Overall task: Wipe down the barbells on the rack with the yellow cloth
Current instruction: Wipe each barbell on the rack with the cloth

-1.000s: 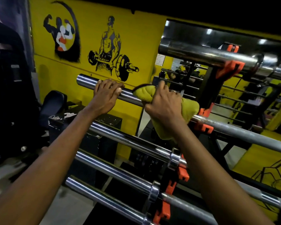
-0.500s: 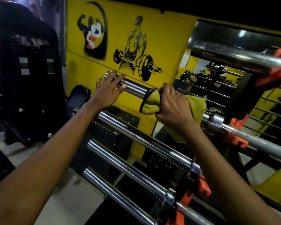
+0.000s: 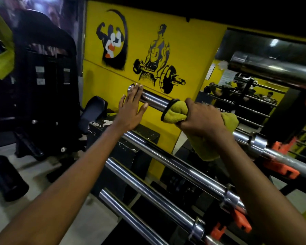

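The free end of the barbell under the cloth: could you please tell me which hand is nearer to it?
Left. The left hand rests flat on the barbell right at its free end; the right hand grips the yellow cloth around it farther along.

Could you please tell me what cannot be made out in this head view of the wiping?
Head view:
- The barbell stretch under the yellow cloth: covered by cloth and right hand.
- How its fingers wrap: hidden behind the hand's back.
- Left hand palm contact: seen only from behind.
- Top bar: cut off by the right edge.
- Machine labels: blurred, unreadable.
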A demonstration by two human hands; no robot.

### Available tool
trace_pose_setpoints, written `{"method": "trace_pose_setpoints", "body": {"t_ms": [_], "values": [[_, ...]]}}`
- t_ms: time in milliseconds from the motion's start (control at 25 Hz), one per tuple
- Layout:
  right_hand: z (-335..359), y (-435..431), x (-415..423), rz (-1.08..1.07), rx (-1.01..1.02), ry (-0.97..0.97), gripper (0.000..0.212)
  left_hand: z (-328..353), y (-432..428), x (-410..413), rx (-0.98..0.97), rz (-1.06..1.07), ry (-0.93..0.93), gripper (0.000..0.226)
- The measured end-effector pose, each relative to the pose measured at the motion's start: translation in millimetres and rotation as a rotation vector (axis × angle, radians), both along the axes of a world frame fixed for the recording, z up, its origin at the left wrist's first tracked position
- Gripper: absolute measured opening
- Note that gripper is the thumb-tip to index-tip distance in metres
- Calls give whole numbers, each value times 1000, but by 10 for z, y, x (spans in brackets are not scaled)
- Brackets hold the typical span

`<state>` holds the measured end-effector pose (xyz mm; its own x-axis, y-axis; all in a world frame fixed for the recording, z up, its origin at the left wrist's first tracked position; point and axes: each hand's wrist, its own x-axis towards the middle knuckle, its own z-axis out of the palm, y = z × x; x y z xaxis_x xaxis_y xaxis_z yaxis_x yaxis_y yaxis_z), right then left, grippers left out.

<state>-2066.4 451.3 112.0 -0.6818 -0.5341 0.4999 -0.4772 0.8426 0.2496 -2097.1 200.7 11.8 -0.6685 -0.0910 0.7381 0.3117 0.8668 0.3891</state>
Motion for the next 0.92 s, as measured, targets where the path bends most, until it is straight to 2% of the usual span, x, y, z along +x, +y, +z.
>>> {"method": "trace_pose_setpoints", "body": {"t_ms": [80, 160, 200, 320, 440, 520, 680, 800, 920], "values": [[60, -122, -48, 37, -13, -37, 57, -254, 141, 46, 78, 16, 28, 73], [36, -220, -95, 40, -7, -30, 58, -541, 202, 68, 162, -40, -30, 80], [6, -287, -109, 39, 1, -15, 58, -677, 209, 61, 158, -50, -76, 78], [-33, -483, -111, 52, 14, 7, 62, -937, 174, -21, -19, 24, -174, 62], [-11, -513, -156, 45, -12, -19, 63, -949, 53, -2, -46, 30, -249, 55], [-1, -551, -211, 20, 1, -23, 61, -1035, -15, 66, -61, 16, -230, 61], [126, -1026, -408, 78, -24, -160, 59, -1115, -10, 150, -36, 1, -228, 54], [195, -1405, -559, 169, 56, -216, 57, -1071, -8, 145, -21, -12, -263, 51], [237, -1551, -589, 274, 199, -211, 67, -1101, -24, 146, -4, -16, -264, 53]]}}
